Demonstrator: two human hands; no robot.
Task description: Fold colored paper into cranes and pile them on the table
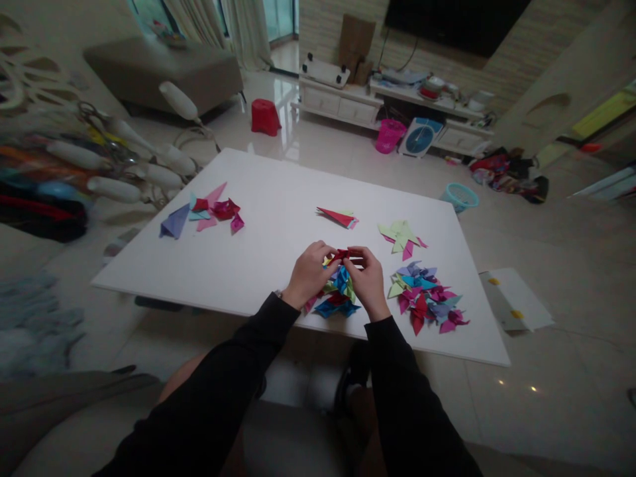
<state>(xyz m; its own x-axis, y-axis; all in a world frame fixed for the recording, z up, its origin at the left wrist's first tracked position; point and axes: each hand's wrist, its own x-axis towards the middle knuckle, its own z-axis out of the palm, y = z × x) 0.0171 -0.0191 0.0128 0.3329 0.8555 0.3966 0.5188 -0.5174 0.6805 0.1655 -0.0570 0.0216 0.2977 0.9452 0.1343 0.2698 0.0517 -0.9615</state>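
Between my two hands is a small red folded paper piece, pinched at both sides by fingers and thumbs. My left hand grips its left end, and my right hand grips its right end. Under and just in front of the hands lies a pile of folded paper shapes in blue, green, red and pink, partly hidden by the fingers. Beyond the hands rests a red pointed folded paper with pink and green pieces beside it. The exact fold of the held piece is too small to make out.
On the white table, a mixed heap of folded paper lies at the right, with pale green folded paper behind it. Another group of folded papers is at the far left. A red stool and a blue basket stand beyond.
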